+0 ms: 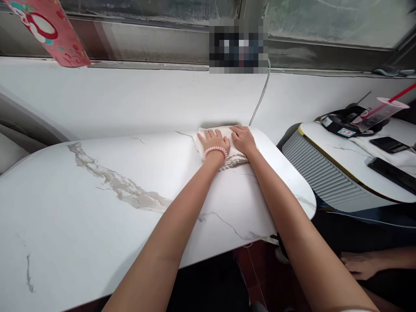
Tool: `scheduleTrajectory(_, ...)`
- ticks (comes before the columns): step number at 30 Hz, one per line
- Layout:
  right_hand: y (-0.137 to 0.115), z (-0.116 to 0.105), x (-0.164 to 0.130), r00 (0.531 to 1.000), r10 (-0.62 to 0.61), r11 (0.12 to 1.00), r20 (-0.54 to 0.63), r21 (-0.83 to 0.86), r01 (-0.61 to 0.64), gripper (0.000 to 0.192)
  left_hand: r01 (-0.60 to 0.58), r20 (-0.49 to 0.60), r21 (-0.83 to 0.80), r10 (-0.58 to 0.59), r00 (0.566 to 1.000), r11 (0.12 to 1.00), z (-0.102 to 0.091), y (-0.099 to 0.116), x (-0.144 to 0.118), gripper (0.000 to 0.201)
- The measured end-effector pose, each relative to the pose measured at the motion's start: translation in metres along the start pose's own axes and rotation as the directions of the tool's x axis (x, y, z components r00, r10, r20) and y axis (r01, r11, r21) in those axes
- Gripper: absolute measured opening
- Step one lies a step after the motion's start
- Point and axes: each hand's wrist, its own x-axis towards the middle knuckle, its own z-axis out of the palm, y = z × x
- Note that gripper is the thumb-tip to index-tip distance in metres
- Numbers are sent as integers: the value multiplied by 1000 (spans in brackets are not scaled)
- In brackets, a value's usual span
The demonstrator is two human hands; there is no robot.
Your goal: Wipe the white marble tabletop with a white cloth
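On a white marble-patterned table (97, 242), a folded pale cloth (208, 134) lies against the far edge by the wall. My left hand (214, 145), with a pink coiled band at its wrist, rests flat on the cloth with the fingers spread. Just right of it, my right hand (243, 138) is bent over the cloth's right part, its fingers close together. The cloth's near edge is ruffled, and its middle is partly covered by my hands.
On the right, a second table (344, 151) with a ribbed side bears a plastic cup with a red straw (380, 113), a black headband device (341, 125) and two dark phones (390, 144). Another person's hand (360, 264) shows lower right. A cable (262, 93) hangs down the wall.
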Motion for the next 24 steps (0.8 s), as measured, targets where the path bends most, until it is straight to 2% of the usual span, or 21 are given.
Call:
scheduleTrajectory(5, -9, -28, -50, 999, 45, 998, 18, -43, -45, 45, -21, 6, -6, 21, 1000, 1000, -5, 14, -49, 60)
scheduleTrajectory(17, -10, -89, -166, 999, 39, 990, 26, -136, -35, 45, -25, 71, -10, 25, 997, 1000, -23, 55, -172, 62)
scheduleTrajectory(21, -2, -105, -189, 999, -9, 991, 31, -134, 13, 45, -40, 102, 13, 38, 994, 999, -27, 68, -199, 63)
scheduleTrajectory(24, 11, -111, -191, 997, -68, 991, 32, -114, 71, 44, -27, 139, 24, 23, 990, 999, -26, 80, -204, 64)
